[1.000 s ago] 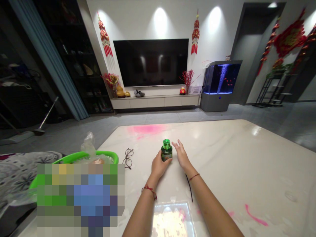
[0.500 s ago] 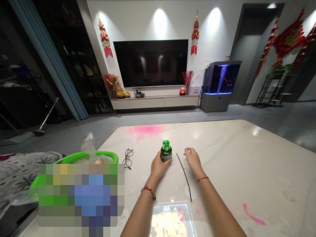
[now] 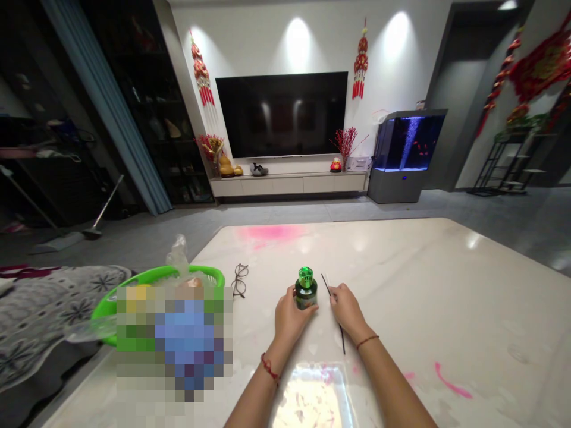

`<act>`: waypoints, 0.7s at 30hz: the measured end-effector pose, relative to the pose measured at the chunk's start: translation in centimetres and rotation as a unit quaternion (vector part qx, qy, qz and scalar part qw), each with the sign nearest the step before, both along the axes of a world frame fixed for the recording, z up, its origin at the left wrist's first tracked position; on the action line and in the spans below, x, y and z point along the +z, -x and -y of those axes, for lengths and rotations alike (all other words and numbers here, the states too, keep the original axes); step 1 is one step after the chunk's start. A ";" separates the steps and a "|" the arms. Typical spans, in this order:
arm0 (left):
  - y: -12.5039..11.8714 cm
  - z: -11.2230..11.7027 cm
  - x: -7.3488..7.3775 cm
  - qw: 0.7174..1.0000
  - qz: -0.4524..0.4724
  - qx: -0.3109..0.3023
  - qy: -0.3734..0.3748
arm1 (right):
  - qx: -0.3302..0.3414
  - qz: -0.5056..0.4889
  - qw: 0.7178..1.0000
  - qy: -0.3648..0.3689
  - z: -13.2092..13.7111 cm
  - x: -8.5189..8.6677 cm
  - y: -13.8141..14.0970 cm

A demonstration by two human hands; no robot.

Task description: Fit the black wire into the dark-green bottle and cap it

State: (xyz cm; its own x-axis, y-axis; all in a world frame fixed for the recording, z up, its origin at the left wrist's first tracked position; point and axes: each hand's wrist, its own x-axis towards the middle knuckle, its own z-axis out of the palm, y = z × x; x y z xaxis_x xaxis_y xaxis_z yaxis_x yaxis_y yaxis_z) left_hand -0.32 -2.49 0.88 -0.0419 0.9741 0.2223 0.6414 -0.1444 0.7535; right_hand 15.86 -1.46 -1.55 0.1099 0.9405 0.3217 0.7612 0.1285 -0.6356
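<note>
Now that the right hand (image 3: 349, 309) has reached the stick (image 3: 325, 282), both hands seem engaged, one item each

Basket (image 3: 214, 273), green: far left.
Glasses (image 3: 240, 279): just beside it, on the table (image 3: 401, 267).
Left hand (image 3: 289, 318): clasped round the bottle (image 3: 306, 289), as before; bottle green-capped, upright on the table.
Stick, black, thin: right of the bottle, middle covered.
Right hand: formerly apart from the stick, now over it; whether pinching, cannot tell.
</note>
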 end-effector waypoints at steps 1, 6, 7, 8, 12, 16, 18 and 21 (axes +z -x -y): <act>0.0 0.4 0.1 1.000 0.001 0.010 0.006 | 0.008 0.016 1.000 0.005 0.2 0.1 0.2; -0.1 1.3 0.0 1.000 0.002 0.023 0.018 | 0.009 0.048 0.999 0.020 1.3 0.3 1.0; -0.1 1.4 -0.1 1.000 0.009 0.022 0.016 | 0.006 0.047 0.999 0.020 1.7 0.3 1.2; -0.1 1.5 -0.2 1.000 0.018 0.020 0.014 | 0.003 0.045 0.999 0.018 2.1 0.3 1.4; 0.4 1.8 -0.7 0.998 0.059 -0.015 0.005 | 0.005 0.024 1.000 0.006 3.6 0.1 2.0; 1.0 2.4 -0.6 0.997 0.053 -0.062 0.000 | 0.017 -0.009 1.000 0.001 4.5 0.0 2.4; 1.2 2.6 -0.4 0.996 0.042 -0.077 -0.003 | 0.021 -0.015 1.000 -0.004 4.6 0.0 2.5; 1.3 2.7 -0.2 0.996 0.031 -0.085 -0.017 | 0.013 -0.006 1.000 -0.018 4.3 -0.1 2.3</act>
State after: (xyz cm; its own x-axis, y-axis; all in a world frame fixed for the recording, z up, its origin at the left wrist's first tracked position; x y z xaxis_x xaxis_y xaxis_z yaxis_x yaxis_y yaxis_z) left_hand -1.60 -5.19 0.64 0.1082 0.9602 0.2576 0.5573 -0.2731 0.7841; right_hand 13.52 -5.77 -1.64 0.0901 0.9310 0.3537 0.7493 0.1706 -0.6399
